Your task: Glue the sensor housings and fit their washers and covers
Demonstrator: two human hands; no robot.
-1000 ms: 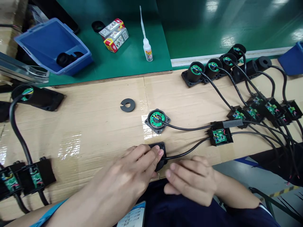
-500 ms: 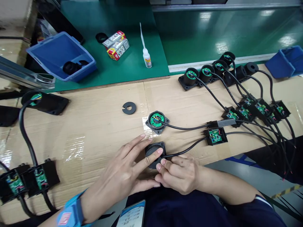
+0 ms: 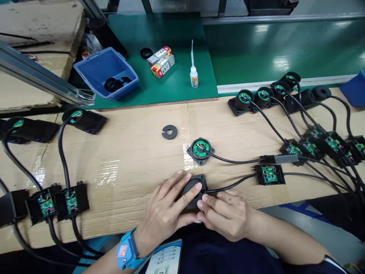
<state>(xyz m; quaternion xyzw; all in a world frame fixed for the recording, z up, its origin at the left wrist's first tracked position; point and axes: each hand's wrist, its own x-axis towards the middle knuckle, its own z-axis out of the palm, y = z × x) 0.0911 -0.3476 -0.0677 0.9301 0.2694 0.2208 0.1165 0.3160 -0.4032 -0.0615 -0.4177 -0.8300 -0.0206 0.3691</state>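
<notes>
Low in the middle of the table lies a black square housing (image 3: 202, 179) with a round black disc (image 3: 191, 186) on it. My left hand (image 3: 168, 205) is over it, index fingertip pressing on the disc, other fingers along the far left side and thumb at the near edge. My right hand (image 3: 225, 213) is curled closed at the right near edge, its fingertips touching the part beside the cable; anything pinched there is hidden. A black cable (image 3: 228, 187) runs from the housing to a small open box with a green circuit board (image 3: 269, 174).
A slotted black ring (image 3: 169, 132) and another housing with a green board (image 3: 200, 148) lie beyond my hands. Several cabled assemblies stand at both sides. Farther back are a blue bin (image 3: 107, 72), a small carton (image 3: 161, 62) and a white bottle (image 3: 194, 76).
The camera view has swung to the left, so everything sits farther right in the picture. Both hands stay at the housing in nearly the same pose.
</notes>
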